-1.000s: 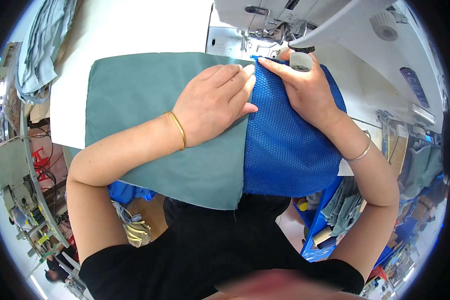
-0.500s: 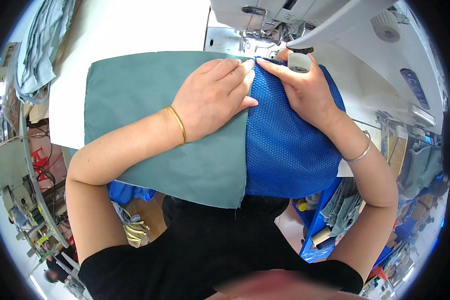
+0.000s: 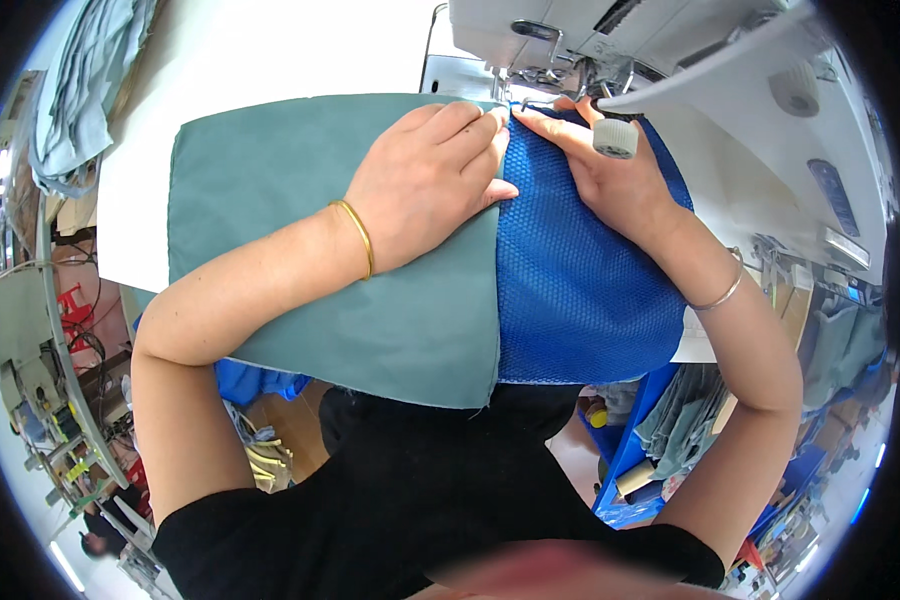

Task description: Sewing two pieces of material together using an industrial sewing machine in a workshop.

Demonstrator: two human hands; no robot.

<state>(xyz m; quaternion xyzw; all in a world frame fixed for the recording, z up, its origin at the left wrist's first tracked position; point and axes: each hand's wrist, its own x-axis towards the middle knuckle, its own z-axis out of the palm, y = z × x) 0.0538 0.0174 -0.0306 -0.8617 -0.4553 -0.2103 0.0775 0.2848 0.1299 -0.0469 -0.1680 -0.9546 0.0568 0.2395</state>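
Observation:
A grey-green fabric panel (image 3: pixel 270 180) lies on the white table and overlaps a blue honeycomb-textured cloth (image 3: pixel 590 290) on its right. My left hand (image 3: pixel 425 175) rests on the green panel, fingers together and lying on it, the thumb apart at the seam between the two cloths. On the blue cloth's far edge lies my right hand (image 3: pixel 610 165), its foremost finger stretched toward the seam. Its other fingers are partly hidden behind a white knob (image 3: pixel 615 139). Both hands are close to the sewing machine's needle area (image 3: pixel 500 85).
The white sewing machine head (image 3: pixel 560 30) spans the far right. Folded grey-blue cloth pieces (image 3: pixel 85 100) hang over the table's far left. Below right stands a blue bin (image 3: pixel 625 440) beside stacked green pieces (image 3: pixel 682 420). A red stool (image 3: pixel 73 310) is at the left.
The two cloths have shifted slightly away from me, toward the machine, with both hands on them. The machine sits slightly farther right in the view.

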